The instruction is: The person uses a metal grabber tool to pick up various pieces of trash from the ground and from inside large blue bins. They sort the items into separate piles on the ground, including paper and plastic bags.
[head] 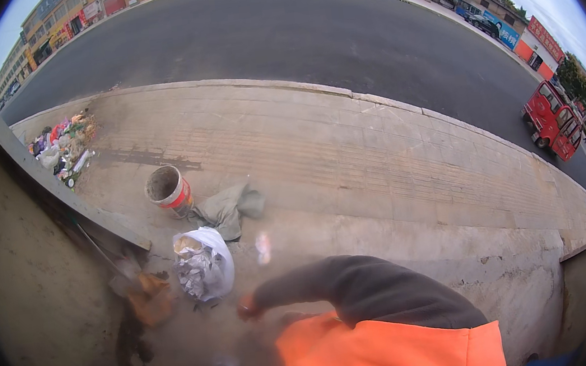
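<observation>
My right hand (249, 306), blurred at the end of a dark sleeve, is low over the ground to the right of a white sack (225, 269). Whether its fingers hold anything cannot be told. The sack stands with its mouth open, filled with crumpled silvery-grey sheet material (197, 272). My left hand is out of view. Behind the sack, a grey-green cloth or bag (226, 212) lies crumpled beside a dirty plastic bucket (178, 196) with a red band. An orange-brown bag or cloth (152, 299) is on the ground left of the sack, near a thin-handled tool (99, 250).
A wall edge (73, 202) runs along the left. Mixed rubbish (63, 144) is heaped on the paving farther back. A kerb (309, 88) borders the asphalt road (281, 32). At the right stands a red three-wheeled vehicle (554, 120).
</observation>
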{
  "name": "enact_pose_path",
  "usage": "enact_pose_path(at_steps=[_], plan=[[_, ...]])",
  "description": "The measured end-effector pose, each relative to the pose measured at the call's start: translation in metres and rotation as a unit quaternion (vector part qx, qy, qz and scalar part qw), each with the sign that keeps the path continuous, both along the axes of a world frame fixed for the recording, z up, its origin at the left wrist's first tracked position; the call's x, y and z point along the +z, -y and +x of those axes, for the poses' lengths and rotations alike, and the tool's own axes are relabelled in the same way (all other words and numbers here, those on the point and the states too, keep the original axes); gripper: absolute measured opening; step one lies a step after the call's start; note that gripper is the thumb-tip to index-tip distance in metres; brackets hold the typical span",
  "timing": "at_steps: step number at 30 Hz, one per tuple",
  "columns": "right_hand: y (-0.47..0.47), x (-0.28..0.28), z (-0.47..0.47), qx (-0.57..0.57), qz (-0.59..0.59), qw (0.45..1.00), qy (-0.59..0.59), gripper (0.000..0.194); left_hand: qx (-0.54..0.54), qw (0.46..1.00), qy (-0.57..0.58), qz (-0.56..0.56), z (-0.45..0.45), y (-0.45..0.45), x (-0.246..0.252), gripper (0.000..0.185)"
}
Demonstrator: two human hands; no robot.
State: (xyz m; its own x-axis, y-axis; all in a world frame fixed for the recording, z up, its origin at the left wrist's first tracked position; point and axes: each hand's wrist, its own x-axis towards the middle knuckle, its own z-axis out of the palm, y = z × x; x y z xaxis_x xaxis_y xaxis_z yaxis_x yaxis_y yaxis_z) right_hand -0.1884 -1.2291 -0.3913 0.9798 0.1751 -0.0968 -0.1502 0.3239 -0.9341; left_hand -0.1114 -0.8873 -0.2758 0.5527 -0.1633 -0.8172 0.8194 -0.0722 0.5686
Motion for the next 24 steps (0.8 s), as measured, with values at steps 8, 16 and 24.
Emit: enact_pose_path(at_steps=[8, 16, 24], plan=[[-0.167, 0.168, -0.053, 0.151, -0.267, 0.948, 0.09, 0.01, 0.111, 0.987, 0.114, -0.027, -0.102, -0.175, 0.049, 0.047], [-0.291, 0.362, -0.111, 0.22, -0.277, 0.933, 0.069, 0.024, 0.266, 0.944, 0.178, 0.078, -0.314, -0.345, 0.168, 0.054], [-0.444, 0.432, -0.04, 0.333, -0.414, 0.719, 0.448, 0.021, 0.392, 0.893, 0.219, 0.026, -0.416, -0.395, 0.219, 0.053]])
